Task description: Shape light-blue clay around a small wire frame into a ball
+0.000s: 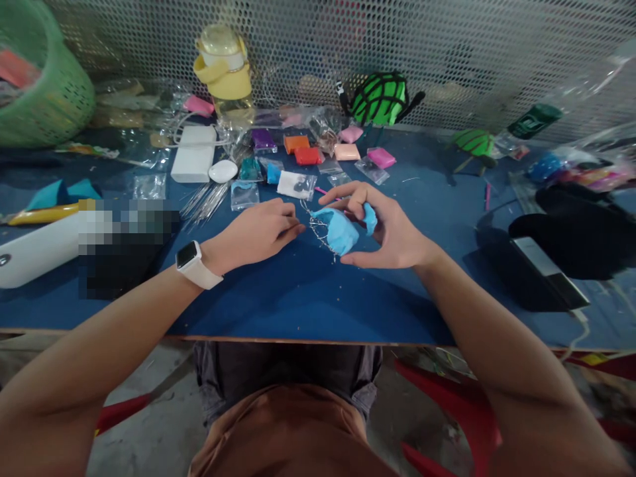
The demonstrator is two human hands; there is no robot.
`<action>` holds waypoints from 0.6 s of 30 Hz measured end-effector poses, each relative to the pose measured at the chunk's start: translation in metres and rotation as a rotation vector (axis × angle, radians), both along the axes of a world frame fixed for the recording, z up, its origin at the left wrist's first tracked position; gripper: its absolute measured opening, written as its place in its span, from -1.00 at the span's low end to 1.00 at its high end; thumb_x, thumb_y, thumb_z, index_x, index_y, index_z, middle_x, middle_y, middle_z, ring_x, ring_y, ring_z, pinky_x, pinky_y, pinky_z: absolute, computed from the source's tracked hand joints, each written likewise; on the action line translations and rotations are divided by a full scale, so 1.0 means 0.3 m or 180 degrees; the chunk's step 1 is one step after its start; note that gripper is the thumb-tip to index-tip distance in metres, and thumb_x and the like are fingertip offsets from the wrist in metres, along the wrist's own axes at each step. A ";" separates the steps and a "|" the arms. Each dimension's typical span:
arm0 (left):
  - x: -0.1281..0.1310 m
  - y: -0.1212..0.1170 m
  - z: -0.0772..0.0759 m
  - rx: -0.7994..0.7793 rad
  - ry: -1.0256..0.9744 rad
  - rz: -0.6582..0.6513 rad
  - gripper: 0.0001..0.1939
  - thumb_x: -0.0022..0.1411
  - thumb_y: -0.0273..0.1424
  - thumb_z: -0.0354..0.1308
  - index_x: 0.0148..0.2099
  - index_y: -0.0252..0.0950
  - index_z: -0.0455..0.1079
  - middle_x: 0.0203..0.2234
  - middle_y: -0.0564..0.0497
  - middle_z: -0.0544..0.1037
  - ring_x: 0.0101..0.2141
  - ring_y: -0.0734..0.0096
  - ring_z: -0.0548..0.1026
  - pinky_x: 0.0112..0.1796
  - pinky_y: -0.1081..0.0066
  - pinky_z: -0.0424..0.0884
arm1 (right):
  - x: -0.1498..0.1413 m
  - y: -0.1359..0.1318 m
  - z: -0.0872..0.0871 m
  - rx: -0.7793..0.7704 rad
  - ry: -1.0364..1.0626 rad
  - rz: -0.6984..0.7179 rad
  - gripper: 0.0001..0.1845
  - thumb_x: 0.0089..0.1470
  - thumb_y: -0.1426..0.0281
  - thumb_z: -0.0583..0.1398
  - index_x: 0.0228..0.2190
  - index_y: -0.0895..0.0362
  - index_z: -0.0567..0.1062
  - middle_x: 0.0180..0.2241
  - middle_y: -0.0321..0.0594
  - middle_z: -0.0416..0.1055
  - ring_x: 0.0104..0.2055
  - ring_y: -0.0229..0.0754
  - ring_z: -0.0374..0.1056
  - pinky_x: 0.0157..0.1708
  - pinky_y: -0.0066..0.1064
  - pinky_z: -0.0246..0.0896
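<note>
My right hand (385, 228) curves around a small domed wire frame (318, 232), its thumb below and its fingers above. Light blue modelling clay (342, 232) covers the frame's right part, while bare twisted wire shows on the left. Another lump of blue clay (370, 218) sits against the fingers of that hand. Just left of the frame, my left hand (265, 228) is closed, fingertips pressed together. Whatever those fingertips may pinch is hidden. A white watch is strapped on the left wrist.
Behind the hands lie several clay packets, including an orange one (297, 144), and a bundle of wires (203, 204). A white box (193, 154), yellow-topped bottle (226, 73) and green turtle-shell-like model (380, 98) stand at the back. A black power bank (549, 275) lies right.
</note>
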State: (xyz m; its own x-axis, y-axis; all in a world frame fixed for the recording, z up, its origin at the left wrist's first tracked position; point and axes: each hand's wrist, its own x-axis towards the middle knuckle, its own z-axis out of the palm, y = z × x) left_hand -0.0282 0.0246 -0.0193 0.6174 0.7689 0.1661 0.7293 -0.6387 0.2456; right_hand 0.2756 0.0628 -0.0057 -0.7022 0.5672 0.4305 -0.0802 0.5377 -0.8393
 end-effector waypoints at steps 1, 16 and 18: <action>-0.003 0.003 -0.003 -0.0019 -0.0029 -0.0052 -0.43 0.81 -0.20 -0.04 -0.08 -0.36 0.72 -0.02 -0.28 0.71 -0.03 -0.01 0.68 -0.06 0.11 0.58 | 0.003 -0.001 -0.001 0.0015 -0.0034 0.0028 -0.24 -0.19 0.32 0.76 -0.24 -0.06 0.36 0.27 -0.10 0.63 0.35 0.28 0.57 0.36 0.21 0.53; -0.002 0.006 -0.003 0.0007 0.0051 0.0006 -0.43 0.78 -0.14 0.01 -0.15 -0.28 0.73 -0.36 -0.16 0.66 -0.29 0.09 0.65 -0.32 0.20 0.42 | 0.003 -0.007 0.018 0.0229 -0.0351 -0.0113 -0.23 -0.13 0.17 0.74 -0.23 -0.08 0.31 0.24 -0.06 0.65 0.35 0.32 0.59 0.28 0.22 0.52; -0.004 0.008 -0.011 -0.0045 -0.0059 -0.0112 -0.54 0.74 -0.18 0.09 -0.05 -0.28 0.76 -0.22 -0.20 0.72 -0.12 -0.02 0.69 -0.16 0.10 0.57 | 0.001 -0.010 0.020 0.0225 -0.0366 -0.0098 -0.24 -0.12 0.16 0.73 -0.23 -0.08 0.31 0.23 -0.06 0.65 0.34 0.32 0.59 0.28 0.22 0.53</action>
